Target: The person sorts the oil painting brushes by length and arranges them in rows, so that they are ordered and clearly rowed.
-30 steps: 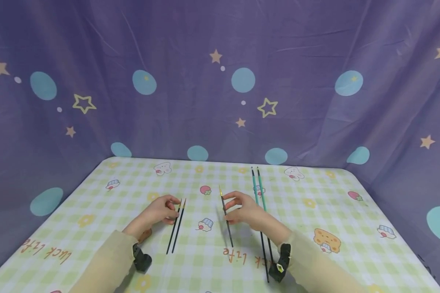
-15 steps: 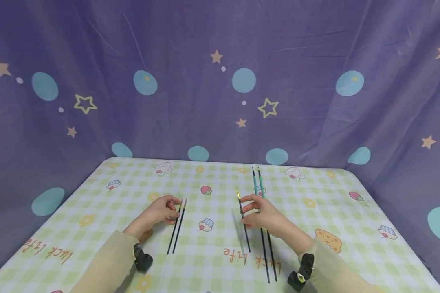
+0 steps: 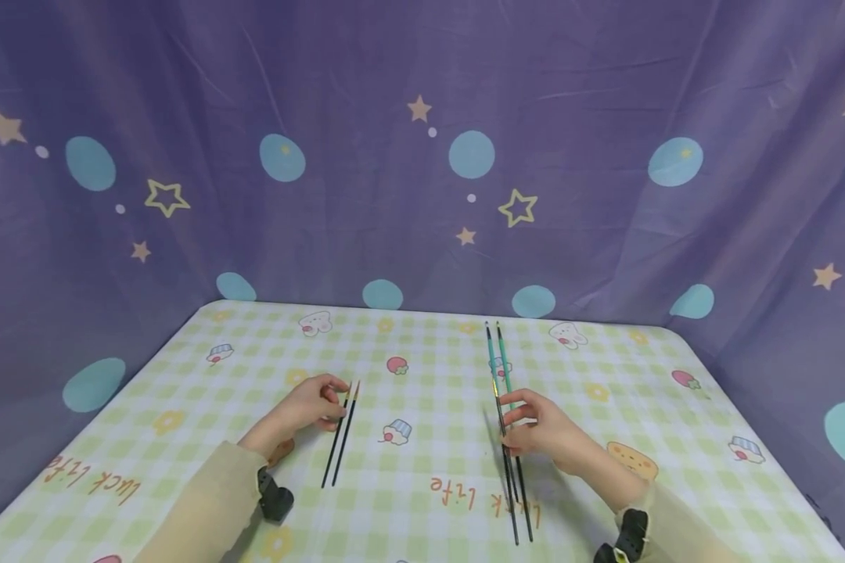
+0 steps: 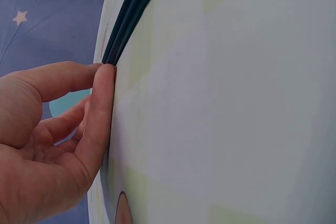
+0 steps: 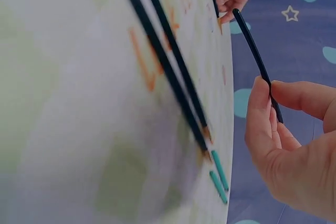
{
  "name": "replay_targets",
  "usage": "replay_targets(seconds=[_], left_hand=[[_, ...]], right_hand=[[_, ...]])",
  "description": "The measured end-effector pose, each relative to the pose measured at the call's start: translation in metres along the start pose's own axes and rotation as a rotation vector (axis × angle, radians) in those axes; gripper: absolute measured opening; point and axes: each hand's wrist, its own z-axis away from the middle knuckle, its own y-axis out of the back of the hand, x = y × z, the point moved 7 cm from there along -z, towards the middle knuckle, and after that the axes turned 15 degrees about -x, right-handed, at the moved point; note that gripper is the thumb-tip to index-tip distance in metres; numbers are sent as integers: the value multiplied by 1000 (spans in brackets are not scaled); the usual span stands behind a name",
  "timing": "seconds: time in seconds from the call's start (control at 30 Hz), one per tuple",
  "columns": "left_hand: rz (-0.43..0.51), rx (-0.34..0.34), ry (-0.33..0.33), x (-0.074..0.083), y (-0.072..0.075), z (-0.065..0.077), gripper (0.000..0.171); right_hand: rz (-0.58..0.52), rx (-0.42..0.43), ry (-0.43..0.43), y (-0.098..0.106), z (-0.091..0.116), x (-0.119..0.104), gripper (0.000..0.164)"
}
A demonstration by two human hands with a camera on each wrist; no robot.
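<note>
At the left, two thin paintbrushes with dark handles and pointed brown tips lie side by side. My left hand (image 3: 308, 408) pinches the left paintbrush (image 3: 332, 453) near its bristle end; the other paintbrush (image 3: 346, 439) lies just beside it. My right hand (image 3: 544, 426) holds a similar paintbrush (image 5: 255, 51) between thumb and fingers, its gold ferrule and bristles pointing away. This one hangs over two black handles (image 3: 524, 500) with copper-coloured ends. Two teal sticks (image 3: 503, 353) with dark far tips lie in line beyond them, partly hidden by the right hand.
A green-and-white checked tablecloth (image 3: 422, 438) with printed cakes and letters covers the table. Behind it hangs a purple curtain (image 3: 366, 234) with stars and dots. Each wrist carries a black camera, such as the left wrist camera (image 3: 275, 500).
My right hand has carried its paintbrush rightward, from mid-table to over the black handles. The left hand and its two brushes have stayed in place.
</note>
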Motion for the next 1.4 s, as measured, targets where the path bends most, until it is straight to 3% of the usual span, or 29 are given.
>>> replay_targets(seconds=[0.17,0.43,0.93,1.4], left_hand=[[0,23,7,-1,0,0,39],[9,6,3,-1,-1,1,39],[8,5,6,0,-1,1,40],[0,-8,8,1,-1,1,40]], right_hand=[[4,30,-33,8,7,8,53],[37,57,-77,15,18,20,53],[66,129,-177,17,26,41,50],[174,295,-274,18,28,38,47]])
